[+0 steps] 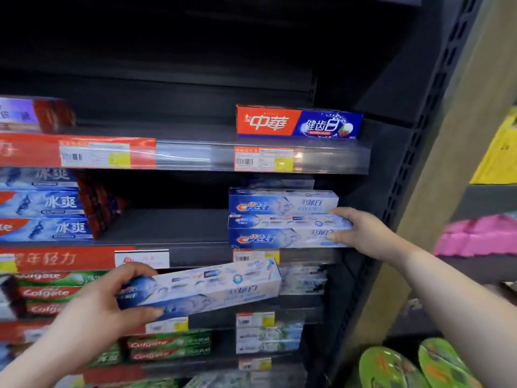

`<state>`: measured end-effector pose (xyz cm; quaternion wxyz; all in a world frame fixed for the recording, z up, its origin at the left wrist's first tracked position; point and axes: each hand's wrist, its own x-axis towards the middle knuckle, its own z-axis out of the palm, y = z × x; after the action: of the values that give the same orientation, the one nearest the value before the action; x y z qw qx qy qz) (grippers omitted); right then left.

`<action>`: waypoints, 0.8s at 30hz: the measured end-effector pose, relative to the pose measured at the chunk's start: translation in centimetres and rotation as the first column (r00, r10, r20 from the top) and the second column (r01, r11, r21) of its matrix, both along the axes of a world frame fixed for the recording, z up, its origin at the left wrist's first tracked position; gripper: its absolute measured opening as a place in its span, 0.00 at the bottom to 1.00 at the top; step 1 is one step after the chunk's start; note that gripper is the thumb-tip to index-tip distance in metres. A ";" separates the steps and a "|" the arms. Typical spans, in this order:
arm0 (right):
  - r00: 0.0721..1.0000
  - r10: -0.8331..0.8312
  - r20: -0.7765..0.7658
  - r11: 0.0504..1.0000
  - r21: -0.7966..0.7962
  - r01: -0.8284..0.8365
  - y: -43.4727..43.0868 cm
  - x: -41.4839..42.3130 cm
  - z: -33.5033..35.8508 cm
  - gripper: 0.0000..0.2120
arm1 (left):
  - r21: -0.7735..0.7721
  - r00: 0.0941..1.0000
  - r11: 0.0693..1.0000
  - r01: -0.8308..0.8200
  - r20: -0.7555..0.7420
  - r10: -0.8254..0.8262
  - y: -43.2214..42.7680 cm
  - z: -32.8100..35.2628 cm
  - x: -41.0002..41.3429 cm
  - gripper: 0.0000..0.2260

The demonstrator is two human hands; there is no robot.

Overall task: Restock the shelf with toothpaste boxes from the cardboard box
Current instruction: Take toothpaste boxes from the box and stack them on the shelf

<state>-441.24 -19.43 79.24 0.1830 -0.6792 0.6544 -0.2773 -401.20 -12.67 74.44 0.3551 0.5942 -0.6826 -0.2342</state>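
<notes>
My left hand (112, 301) grips the left end of a white-and-blue Crest toothpaste box (212, 287), held slightly tilted in front of the lower shelves. My right hand (361, 233) holds the right end of the bottom Crest box (279, 238) on the middle shelf (167, 242), thumb on top and fingers on its front. A second Crest box (282, 204) lies stacked on top of it. The cardboard box is out of view.
A red-and-blue toothpaste box (299, 123) stands on the upper shelf (184, 155). Blue boxes (42, 204) are stacked at the left of the middle shelf, green Colgate boxes (53, 292) below. A dark shelf upright (414, 163) bounds the right side. Green slippers (419, 365) lie at the bottom right.
</notes>
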 end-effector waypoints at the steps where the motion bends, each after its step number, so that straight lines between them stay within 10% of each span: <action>1: 1.000 -0.009 0.008 1.000 0.000 0.009 -0.3 0.0 -0.1 0.27 | -0.008 1.000 1.000 -0.001 0.008 0.001 -0.3 0.1 -0.2 0.26; 24: 0.991 -0.120 0.061 0.993 0.029 0.118 -4.9 1.0 -1.1 0.26 | -0.073 0.995 0.994 0.086 0.047 -0.083 -5.5 0.9 -1.5 0.28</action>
<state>-440.24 -24.30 78.15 0.1952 -0.6277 0.6912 -0.3003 -402.67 -18.19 75.37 0.3516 0.5562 -0.7231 -0.2101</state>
